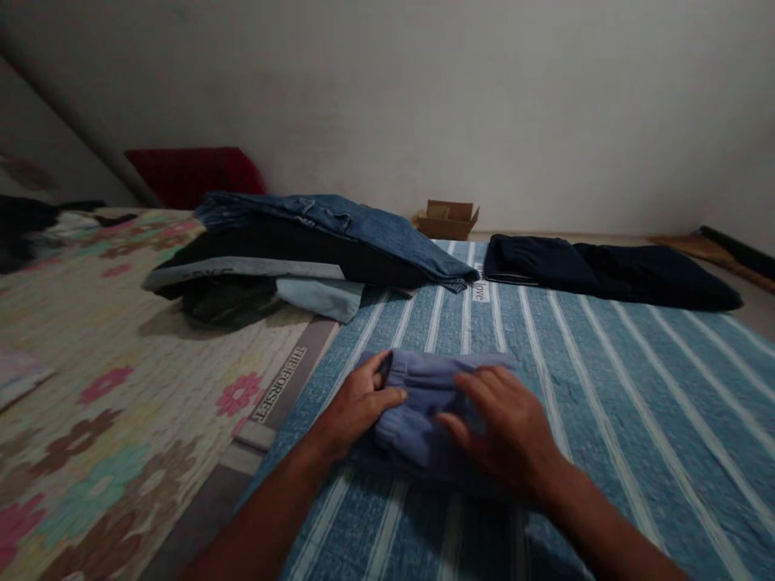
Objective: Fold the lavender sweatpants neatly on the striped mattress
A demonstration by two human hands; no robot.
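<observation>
A light blue folded garment (424, 375) with a gathered elastic edge lies on the blue striped sheet in front of me. My left hand (363, 399) grips its left edge, the thumb on top of the gathered band and the fingers curled at the far side. Over the right part of the garment rests my right hand (500, 420), its fingers apart and the thumb stretched out, seemingly touching the cloth. The garment's near right part is hidden under this hand and in shadow.
A heap of clothes with blue jeans (363, 222) on top lies beyond, to the left. Dark folded clothes (611, 270) lie at the back right. An open cardboard box (448, 219) stands by the wall. A flowered mat (121, 379) covers the left side, beside the striped sheet (605, 387).
</observation>
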